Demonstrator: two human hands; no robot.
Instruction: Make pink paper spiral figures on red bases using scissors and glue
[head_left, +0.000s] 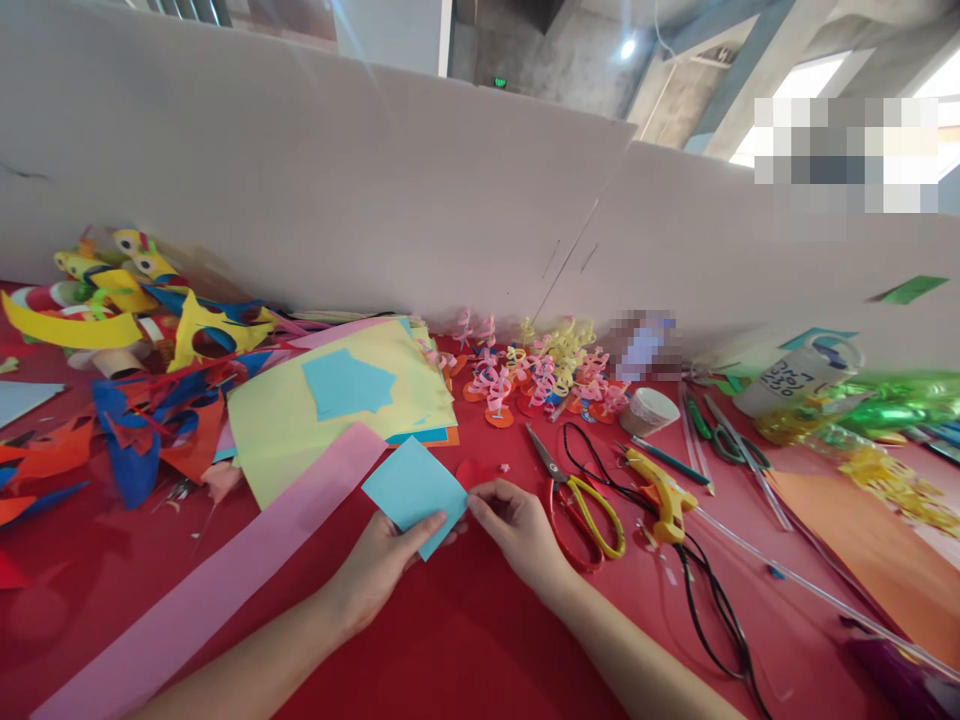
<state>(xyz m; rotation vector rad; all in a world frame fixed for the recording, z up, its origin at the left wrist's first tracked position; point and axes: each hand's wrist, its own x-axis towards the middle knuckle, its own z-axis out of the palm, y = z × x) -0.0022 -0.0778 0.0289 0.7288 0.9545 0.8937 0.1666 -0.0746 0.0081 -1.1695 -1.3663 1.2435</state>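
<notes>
Much of our left grip [384, 562] lay beneath a blue paper square [415, 487], clasping it with the thumb on top, above the red bench [457, 650]. Our right grip [519, 528] had thumb and forefinger drawn together at the square's right corner (whether they pinched it, we could not tell). Just left of the square we had a long pink strip [225, 575]; to the right lay our scissors [558, 476] with red and yellow handles, then a yellow glue gun [666, 497]. Farther off, pink and yellow paper curls [551, 375] clustered.
</notes>
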